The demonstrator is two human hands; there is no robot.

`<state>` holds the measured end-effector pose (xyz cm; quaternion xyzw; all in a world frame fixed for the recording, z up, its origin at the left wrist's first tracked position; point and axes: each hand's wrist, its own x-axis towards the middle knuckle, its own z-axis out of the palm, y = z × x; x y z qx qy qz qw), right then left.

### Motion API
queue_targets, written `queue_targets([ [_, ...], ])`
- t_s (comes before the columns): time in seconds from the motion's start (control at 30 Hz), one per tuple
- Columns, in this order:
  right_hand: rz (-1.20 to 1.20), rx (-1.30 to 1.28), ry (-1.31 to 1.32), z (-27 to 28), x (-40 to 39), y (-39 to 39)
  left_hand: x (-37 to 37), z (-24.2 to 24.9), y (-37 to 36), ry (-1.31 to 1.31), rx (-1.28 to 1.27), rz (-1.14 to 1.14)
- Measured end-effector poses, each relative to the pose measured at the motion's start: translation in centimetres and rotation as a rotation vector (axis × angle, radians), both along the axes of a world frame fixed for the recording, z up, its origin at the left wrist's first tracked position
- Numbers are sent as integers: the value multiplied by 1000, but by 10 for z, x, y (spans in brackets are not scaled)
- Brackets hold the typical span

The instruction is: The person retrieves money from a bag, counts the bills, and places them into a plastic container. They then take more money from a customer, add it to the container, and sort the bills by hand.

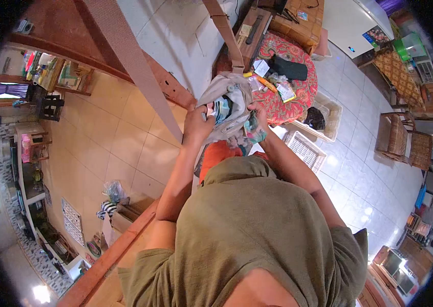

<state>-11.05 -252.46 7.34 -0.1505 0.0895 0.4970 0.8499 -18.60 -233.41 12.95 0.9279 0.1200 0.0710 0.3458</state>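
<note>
Both of my hands are raised in front of me on a beige cloth bag (pixel 226 89) that hangs by a brown strap (pixel 225 30). My left hand (pixel 198 123) grips the bag's left edge and holds its mouth apart. My right hand (pixel 257 113) grips the right edge, with crumpled teal and patterned cloth (pixel 254 134) bunched under the fingers. Blue-green items (pixel 225 108) show inside the bag's mouth. My olive shirt (pixel 257 230) fills the lower frame.
A round table with a red patterned cloth (pixel 298 87) holds a black pouch (pixel 288 67) and small packets. White plastic baskets (pixel 306 149) stand on the tiled floor. Wooden chairs (pixel 403 140) stand at the right. A wooden railing (pixel 109 256) runs at lower left.
</note>
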Motion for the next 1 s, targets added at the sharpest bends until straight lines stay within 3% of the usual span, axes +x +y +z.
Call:
queue_targets([
  [0.07,-157,-392,55,-31,6,4,-4,2,-4,-14,-1,35],
  [0.1,-159,-389,56,-42,11,2,-4,3,-5,-36,-3,73],
  [0.17,93,-1198,-926,-56,17,-8,-7,3,-7,-86,35,81],
  [0.2,-161,-1140,-875,-41,6,-5,-8,2,-7,-139,70,93],
  [0.23,-159,-1140,-870,-23,1,-2,-10,1,-6,-134,71,91],
  [0.3,-571,-1402,-1316,6,-3,4,-10,-2,-1,-108,157,105],
  [0.33,-405,-1283,-1285,15,-11,9,-9,1,0,-105,161,103],
  [0.37,-406,-1282,-1277,24,-18,16,-8,4,2,-42,162,138],
  [0.43,-226,-968,-1882,51,-26,32,-11,6,5,23,170,167],
  [0.47,-234,-967,-1881,47,-25,39,-12,5,9,-25,171,148],
  [0.53,125,-1168,-1998,32,-20,54,-12,6,14,-77,181,132],
  [0.7,178,-1349,-1939,1,-16,55,-19,0,24,-25,244,221],
  [0.77,313,-1319,-1951,10,-17,51,-22,-5,28,-36,282,223],
  [1.0,283,-1092,-2014,2,-33,44,-30,-11,42,54,288,242],
])
